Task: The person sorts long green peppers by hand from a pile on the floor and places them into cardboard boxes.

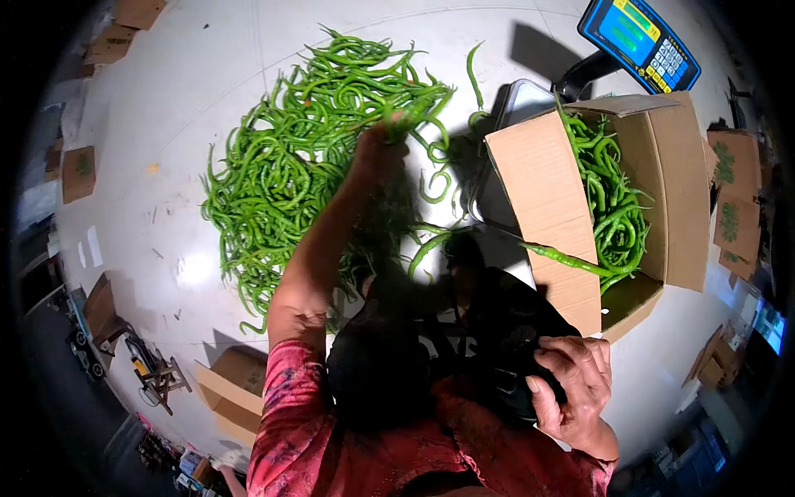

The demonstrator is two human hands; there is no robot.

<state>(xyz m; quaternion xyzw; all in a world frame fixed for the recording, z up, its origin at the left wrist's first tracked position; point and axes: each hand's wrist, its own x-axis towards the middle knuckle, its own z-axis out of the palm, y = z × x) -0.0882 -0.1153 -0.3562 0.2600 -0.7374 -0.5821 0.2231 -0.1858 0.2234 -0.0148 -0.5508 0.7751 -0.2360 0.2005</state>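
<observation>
A broad heap of long green chili peppers (265, 166) lies on the pale floor in front of me. My left hand (383, 147) reaches over the heap's right side, its fingers closed around a few green chili peppers (414, 112) that are blurred by motion. Close to my right knee, my right hand (575, 385) is held with bent fingers and the thumb apart, nothing in it. Beyond that hand stands an open cardboard box (542, 207) partly filled with peppers (613, 199). One long pepper (567, 258) sticks out over its left flap.
The box rests on a scale with a metal platform (497, 195) and a lit display (638, 41). A few loose peppers (474, 74) lie between heap and scale. Another open carton (236, 385) is at lower left; flattened cardboard (735, 195) lies on the right.
</observation>
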